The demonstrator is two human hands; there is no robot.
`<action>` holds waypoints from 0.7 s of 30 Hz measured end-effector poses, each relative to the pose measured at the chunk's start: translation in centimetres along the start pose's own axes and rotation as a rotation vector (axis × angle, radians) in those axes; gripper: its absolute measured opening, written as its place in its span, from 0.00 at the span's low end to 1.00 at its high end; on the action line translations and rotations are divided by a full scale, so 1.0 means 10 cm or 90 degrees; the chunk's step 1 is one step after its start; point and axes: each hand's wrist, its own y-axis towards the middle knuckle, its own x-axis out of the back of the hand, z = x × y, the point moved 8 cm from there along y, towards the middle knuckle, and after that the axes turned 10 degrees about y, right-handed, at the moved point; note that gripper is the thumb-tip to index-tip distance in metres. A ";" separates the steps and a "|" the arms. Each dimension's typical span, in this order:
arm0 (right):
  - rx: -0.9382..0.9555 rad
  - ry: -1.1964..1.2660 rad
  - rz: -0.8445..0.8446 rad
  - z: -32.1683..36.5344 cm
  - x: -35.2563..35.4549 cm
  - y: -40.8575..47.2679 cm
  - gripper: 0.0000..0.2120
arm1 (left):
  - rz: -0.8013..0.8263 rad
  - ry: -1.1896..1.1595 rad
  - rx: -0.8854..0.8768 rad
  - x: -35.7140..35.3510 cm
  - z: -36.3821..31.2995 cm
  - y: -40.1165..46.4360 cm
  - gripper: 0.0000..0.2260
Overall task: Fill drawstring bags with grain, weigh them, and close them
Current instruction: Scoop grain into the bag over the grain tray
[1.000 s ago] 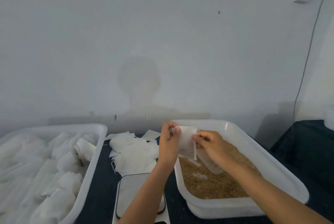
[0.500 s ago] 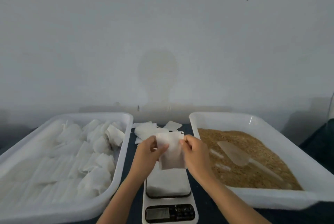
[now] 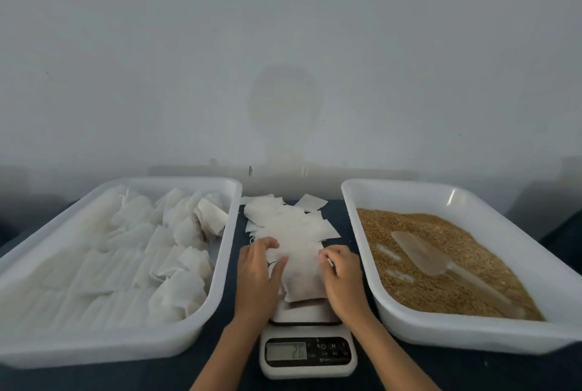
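A white drawstring bag [image 3: 302, 280] lies on the platform of a small white kitchen scale [image 3: 307, 356], whose display is lit. My left hand [image 3: 256, 277] holds the bag's left edge, thumb lying across the fabric. My right hand [image 3: 341, 277] pinches the bag's upper right corner with curled fingers. To the right, brown grain [image 3: 466, 264] fills a white tray [image 3: 356, 201], with a clear plastic scoop [image 3: 419, 256] lying on the grain. Whether the bag holds grain is hidden.
A loose pile of flat empty bags [image 3: 289, 222] lies on the dark table behind the scale. A second white tray [image 3: 231, 233] on the left holds several filled bags. A plain wall stands right behind the table.
Both hands came left from above the grain tray and lowered the bag onto the scale. The view swung left and down, bringing the display into sight.
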 end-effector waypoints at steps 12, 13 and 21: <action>-0.111 0.369 0.029 -0.26 0.11 -0.18 0.14 | -0.015 -0.082 0.120 0.13 0.37 -0.02 0.05; -0.114 0.371 0.030 -0.28 0.11 -0.18 0.15 | -0.010 -0.085 0.126 0.11 0.37 -0.02 0.05; -0.115 0.387 0.023 -0.28 0.10 -0.18 0.15 | -0.003 -0.087 0.142 0.09 0.40 -0.02 0.05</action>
